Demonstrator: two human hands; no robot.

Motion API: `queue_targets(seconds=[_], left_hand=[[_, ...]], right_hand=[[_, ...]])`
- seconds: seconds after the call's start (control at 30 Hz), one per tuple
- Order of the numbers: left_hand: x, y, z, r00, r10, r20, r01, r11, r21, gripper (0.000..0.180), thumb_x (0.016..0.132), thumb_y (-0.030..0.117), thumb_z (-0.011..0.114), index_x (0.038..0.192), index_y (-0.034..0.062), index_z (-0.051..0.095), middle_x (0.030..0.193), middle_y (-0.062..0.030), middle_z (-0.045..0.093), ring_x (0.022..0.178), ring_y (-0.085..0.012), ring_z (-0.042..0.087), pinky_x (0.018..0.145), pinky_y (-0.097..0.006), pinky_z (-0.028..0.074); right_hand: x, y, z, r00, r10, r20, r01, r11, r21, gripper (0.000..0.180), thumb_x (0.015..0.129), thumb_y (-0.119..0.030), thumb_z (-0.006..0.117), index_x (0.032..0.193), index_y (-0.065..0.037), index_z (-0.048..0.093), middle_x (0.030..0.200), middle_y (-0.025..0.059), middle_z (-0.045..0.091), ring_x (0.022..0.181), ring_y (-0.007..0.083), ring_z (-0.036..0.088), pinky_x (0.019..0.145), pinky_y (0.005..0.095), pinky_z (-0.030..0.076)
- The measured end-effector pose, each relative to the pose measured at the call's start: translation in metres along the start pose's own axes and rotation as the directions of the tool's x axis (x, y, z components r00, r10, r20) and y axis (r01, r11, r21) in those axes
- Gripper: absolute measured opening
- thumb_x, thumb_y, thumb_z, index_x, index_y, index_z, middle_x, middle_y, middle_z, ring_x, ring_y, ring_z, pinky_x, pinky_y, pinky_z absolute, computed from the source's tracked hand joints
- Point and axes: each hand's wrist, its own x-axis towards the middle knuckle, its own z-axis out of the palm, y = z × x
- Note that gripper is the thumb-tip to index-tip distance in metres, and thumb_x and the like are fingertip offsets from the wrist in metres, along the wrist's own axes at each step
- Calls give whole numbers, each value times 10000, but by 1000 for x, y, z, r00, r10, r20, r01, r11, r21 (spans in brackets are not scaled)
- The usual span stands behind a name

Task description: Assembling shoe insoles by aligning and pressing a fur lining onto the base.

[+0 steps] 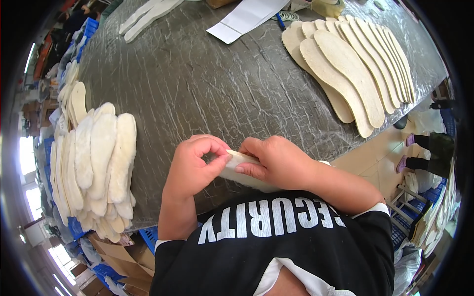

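Close to my body, over the table's near edge, I hold a cream fleece shoe insole (244,173) between both hands. My left hand (197,160) pinches one end of it with thumb and forefinger. Around its side, my right hand (271,160) is closed, the thumb lying along the fleece. Part of the insole is hidden behind my right hand and forearm. To the left lies a heap of fluffy fleece insoles (103,153). At the far right, a fanned row of flat beige insoles (345,69) overlaps on the table.
Dark, crinkled plastic covers the table (207,89). White paper sheets (247,19) and a blue pen (281,20) lie at the far side, with two pale strips (150,17) left of them. Blue crates (149,239) and a cardboard box (118,256) stand below left. Another person's legs (419,153) show at right.
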Motion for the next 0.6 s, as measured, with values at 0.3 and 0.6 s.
queue_targets(seconds=[0.3,0.6], left_hand=[[-8,7,-1,985,174,-22,-174,985,23,107,724,14,706,803,36,637,904,-67,708,863,-221,643,858,-350,439],[-8,9,0,963,267,-22,-262,956,135,119,745,25,686,843,38,620,885,-75,687,842,-245,636,833,-362,447]], right_hand=[[-7,-7,1,991,-1,-134,25,984,175,186,829,-194,685,811,-22,617,632,190,604,605,371,622,559,430,489],[-10,-9,4,982,-4,-187,37,984,173,170,825,-175,681,805,-23,609,626,189,600,584,365,621,535,416,484]])
